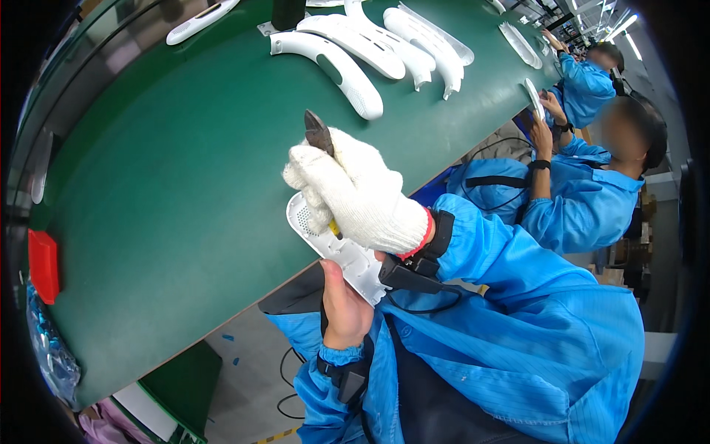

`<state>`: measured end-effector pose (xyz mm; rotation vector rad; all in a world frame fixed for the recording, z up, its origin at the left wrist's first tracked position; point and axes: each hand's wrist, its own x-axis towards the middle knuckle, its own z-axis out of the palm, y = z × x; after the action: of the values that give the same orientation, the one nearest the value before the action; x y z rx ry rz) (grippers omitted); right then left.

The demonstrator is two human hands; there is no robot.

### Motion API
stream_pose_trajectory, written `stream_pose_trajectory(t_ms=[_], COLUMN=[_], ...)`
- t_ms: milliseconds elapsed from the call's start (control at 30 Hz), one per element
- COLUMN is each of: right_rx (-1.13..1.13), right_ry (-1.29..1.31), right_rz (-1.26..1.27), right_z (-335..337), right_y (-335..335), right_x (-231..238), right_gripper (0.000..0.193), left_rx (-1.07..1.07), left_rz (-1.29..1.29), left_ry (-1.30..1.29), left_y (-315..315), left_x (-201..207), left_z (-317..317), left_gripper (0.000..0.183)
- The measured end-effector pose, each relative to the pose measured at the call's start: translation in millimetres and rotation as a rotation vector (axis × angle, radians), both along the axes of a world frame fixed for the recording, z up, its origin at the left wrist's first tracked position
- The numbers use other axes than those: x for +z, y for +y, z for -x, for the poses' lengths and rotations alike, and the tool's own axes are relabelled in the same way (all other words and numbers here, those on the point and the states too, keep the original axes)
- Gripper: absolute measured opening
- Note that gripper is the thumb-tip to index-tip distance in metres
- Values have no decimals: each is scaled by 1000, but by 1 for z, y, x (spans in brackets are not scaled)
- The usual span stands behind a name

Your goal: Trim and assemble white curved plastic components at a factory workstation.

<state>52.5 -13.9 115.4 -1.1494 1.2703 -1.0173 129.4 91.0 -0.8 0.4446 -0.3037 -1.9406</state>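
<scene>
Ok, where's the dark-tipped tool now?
The dark-tipped tool is just left of centre in the head view, gripped by the gloved right hand above the perforated white shell.

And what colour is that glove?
The glove is white with a red cuff edge, head view.

A factory workshop of the assembly-line kind is shown. A long green bench (177,170) is laid with several white shells (336,78) of like shape. Matching blue smocks (503,348) are worn, and the same bench is shared by co-workers (584,200) along its edge. A tool (319,135) is gripped in a knit glove (370,185), above an open shell (355,265). A red bin (44,266) is set at the bench's left end. Light is given by overhead strips (623,27), and the floor (248,385) is marked with striped tape (277,437).
</scene>
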Motion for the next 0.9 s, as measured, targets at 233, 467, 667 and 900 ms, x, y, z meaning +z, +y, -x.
stream_pose_trajectory(t_ms=[233, 467, 667, 900], right_rx=[-14, -22, -68, -76], right_ry=[276, 300, 60, -240], right_rz=[163, 243, 179, 129], right_z=[1, -3, -8, -4], right_y=[-3, 11, 11, 0], right_x=[-6, -6, -5, -8], right_gripper=[29, 22, 25, 26], left_rx=[13, 58, -29, -19], left_rz=[18, -9, 162, 191], left_ry=[-35, -85, -290, -452], left_y=[0, 2, 15, 30], left_x=[-1, -2, 2, -2], left_z=[2, 2, -15, -22], left_gripper=[70, 71, 54, 28])
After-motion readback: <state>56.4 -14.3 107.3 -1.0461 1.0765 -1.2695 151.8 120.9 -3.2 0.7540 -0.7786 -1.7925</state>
